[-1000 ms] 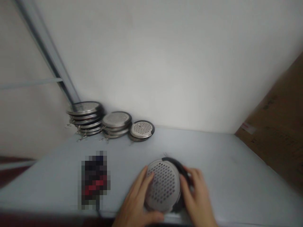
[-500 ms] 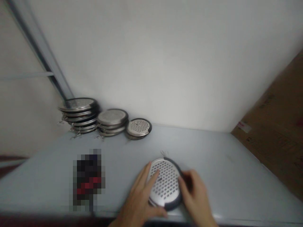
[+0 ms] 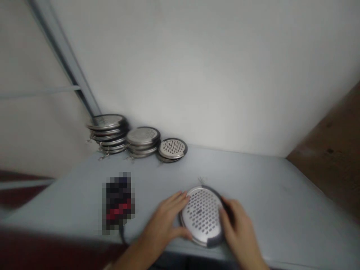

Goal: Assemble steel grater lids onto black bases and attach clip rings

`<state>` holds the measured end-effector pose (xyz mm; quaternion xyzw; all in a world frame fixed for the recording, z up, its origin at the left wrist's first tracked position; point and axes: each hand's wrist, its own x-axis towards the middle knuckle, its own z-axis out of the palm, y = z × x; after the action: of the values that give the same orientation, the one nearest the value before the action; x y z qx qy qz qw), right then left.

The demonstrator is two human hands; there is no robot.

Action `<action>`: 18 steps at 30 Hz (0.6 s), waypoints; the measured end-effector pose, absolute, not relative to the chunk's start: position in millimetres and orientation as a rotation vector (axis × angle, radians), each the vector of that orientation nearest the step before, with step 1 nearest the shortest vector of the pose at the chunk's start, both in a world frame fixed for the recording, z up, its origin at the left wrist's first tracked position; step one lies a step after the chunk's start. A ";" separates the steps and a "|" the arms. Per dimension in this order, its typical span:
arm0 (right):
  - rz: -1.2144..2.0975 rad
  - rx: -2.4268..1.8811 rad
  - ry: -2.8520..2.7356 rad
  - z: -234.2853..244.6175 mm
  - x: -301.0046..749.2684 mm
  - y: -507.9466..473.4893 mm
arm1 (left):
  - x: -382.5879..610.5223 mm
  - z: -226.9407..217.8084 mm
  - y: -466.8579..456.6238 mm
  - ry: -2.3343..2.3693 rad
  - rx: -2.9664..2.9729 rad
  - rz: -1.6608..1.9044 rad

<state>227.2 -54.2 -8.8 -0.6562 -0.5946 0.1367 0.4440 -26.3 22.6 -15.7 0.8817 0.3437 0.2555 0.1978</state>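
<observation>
A round metal disc with a perforated face and a dark rim (image 3: 203,216) lies near the front edge of the pale grey table (image 3: 267,195). My left hand (image 3: 165,225) curls against the disc's left side, thumb at its lower edge. My right hand (image 3: 239,232) grips its right rim. Both hands hold the disc between them, flat on the table.
Three stacks of like discs stand at the back by the wall: a tall one (image 3: 108,133), a lower one (image 3: 143,140) and a short one (image 3: 172,149). A blurred-out dark and red object (image 3: 118,202) sits left of my hands. A brown cardboard box (image 3: 332,161) stands at the right.
The disc has come down from a tilt to lie flat on the table. My left fingers slid off its face to its left edge. The view shifted slightly.
</observation>
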 end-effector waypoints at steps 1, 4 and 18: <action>0.328 -1.637 -1.481 -10.7 227.9 -55.4 | -23.8 -17.9 18.7 0.968 2.480 0.717; 0.268 -1.664 -1.497 -19.0 232.1 -59.9 | -12.4 -22.2 2.8 1.011 2.498 0.732; 0.246 -1.682 -1.427 -21.7 298.3 -50.4 | 49.2 40.7 64.7 1.158 2.509 0.530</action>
<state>298.3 -50.4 -21.7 -0.6788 -0.5757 0.0994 0.4449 49.2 64.7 40.7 0.8798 0.4061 0.1857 0.1630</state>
